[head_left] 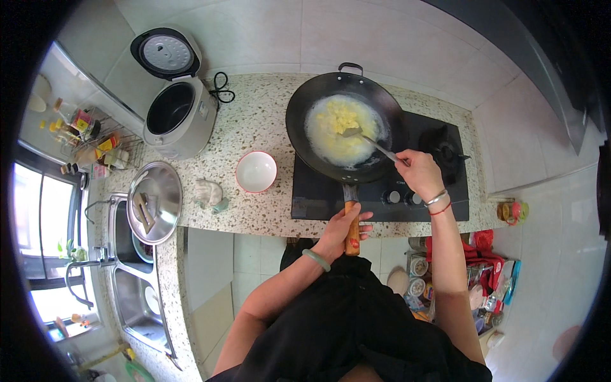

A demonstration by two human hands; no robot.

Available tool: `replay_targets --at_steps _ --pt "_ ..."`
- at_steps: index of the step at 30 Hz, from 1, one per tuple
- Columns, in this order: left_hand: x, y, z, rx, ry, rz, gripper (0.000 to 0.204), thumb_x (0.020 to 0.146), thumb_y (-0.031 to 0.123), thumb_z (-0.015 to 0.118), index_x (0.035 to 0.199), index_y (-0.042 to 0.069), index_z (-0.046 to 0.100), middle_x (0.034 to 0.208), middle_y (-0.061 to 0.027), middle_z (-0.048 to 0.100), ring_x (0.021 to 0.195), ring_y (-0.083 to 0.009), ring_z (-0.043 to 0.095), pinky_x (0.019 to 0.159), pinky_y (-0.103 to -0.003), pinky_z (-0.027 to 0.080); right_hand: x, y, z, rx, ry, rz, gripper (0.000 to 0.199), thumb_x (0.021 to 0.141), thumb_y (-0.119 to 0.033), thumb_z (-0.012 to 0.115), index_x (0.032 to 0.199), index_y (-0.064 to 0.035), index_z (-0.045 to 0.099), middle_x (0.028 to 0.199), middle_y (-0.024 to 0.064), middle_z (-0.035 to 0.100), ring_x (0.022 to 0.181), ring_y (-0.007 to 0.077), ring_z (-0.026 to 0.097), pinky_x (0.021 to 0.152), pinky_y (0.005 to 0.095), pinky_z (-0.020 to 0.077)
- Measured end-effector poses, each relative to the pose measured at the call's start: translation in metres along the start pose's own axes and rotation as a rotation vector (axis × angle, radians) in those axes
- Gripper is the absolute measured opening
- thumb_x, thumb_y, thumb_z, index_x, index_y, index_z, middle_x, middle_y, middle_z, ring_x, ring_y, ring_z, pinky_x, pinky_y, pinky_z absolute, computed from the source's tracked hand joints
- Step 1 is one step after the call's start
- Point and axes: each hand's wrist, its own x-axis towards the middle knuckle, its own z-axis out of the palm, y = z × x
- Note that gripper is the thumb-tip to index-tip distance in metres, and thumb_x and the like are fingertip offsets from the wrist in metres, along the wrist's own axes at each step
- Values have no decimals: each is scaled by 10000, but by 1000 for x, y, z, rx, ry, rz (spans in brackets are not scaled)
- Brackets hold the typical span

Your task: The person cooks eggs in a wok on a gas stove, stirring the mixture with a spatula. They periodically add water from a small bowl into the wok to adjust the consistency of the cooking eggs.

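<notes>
A dark wok sits on the black gas hob. Inside it are yellow, egg-like pieces in a pale, bubbling liquid. My left hand is around the wok's wooden handle, thumb on the near side and fingertips showing past its right edge. In my right hand is the handle of a metal spoon. Its head rests among the yellow pieces in the middle of the wok; the head is partly hidden, so its exact shape is hard to tell.
Left of the wok stands a white bowl with a red rim. An open rice cooker, a metal lid and a double sink lie further left. A second burner is right of the wok; a range hood overhangs the right.
</notes>
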Motion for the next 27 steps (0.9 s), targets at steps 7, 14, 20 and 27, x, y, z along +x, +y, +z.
replay_targets --at_steps 7,14,20,27 --pt "-2 2 2 21 3 2 332 962 311 550 1179 89 434 1140 -114 632 788 -185 628 605 -297 513 6 -11 3 -44 63 -178 197 797 -216 669 964 -116 704 821 104 693 760 303 664 659 389 535" --pt "-1 0 0 20 7 5 348 953 318 565 1185 88 446 1143 -114 635 780 -173 626 605 -282 509 -9 -17 -28 -123 165 -283 209 781 -201 679 983 -153 703 817 77 683 738 292 654 614 382 521" --pt "0 0 -1 7 14 -2 321 952 307 569 1157 90 451 1125 -115 639 775 -181 621 607 -291 508 -25 -12 -68 -304 193 -147 178 784 -205 679 954 -161 712 766 105 677 719 312 653 622 400 525" --pt "3 -2 -5 13 -4 5 345 938 327 590 1155 89 465 1104 -104 636 794 -187 618 606 -297 504 -39 -11 -93 -404 80 -109 157 774 -218 683 903 -140 729 787 113 682 736 310 658 642 403 529"
